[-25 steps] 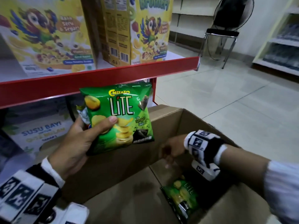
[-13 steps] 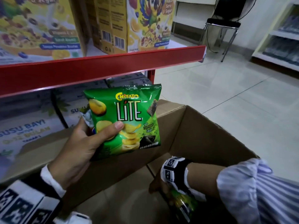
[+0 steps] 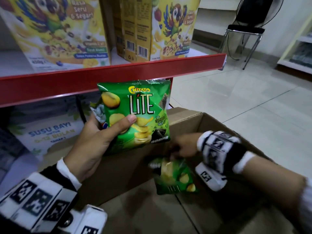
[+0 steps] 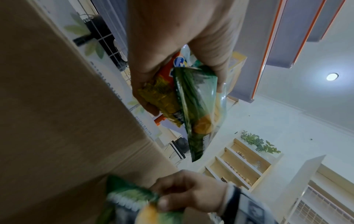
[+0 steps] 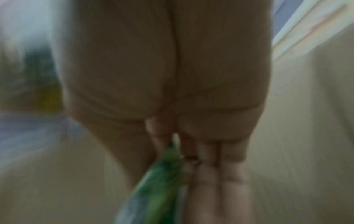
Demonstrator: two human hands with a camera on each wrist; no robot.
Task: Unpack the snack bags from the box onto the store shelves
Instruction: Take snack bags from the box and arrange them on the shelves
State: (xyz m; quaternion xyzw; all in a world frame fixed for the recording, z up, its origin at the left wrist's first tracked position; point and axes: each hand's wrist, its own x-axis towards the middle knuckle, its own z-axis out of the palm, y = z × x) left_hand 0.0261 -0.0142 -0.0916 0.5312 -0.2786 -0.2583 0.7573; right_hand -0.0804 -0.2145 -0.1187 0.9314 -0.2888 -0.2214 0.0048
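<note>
Crisp packets like these were, by my judgement, light, air-puffed and slick-skinned, with brittle contents that would break under a hard squeeze; the flat sealed seams at top and bottom, or a loose clasp across the face, looked the safest places to hold.

That was how both hands had them. The left hand (image 3: 94, 141) clasped the upright green bag (image 3: 136, 114) in front of the red shelf edge (image 3: 67, 81), above the near wall of the cardboard box (image 3: 211, 120). Its thumb lay across the printed front and its fingers (image 4: 147, 104) curled round the back. The bag's long axis ran roughly vertical, logo uppermost, face toward the head camera. Tucked behind it in the same clasp was at least one more packet (image 4: 164, 97), orange and yellow in the left wrist view; how many I could not tell.

The right hand (image 3: 184, 146) pinched a second green bag (image 3: 175, 178) by one end seam, thumb against fingers (image 5: 226, 151). It hung below the hand inside the box, clear of the box floor, its long axis near vertical but tilted, and its print appeared upside down, so the pinched seam was probably the bottom one. That bag was blurred in every view.

A one-seam pinch would let the hanging bag swing and twist, so it would likely need turning logo-up before it stood on a shelf. Cereal boxes (image 3: 172, 29) stood on the shelf above.
</note>
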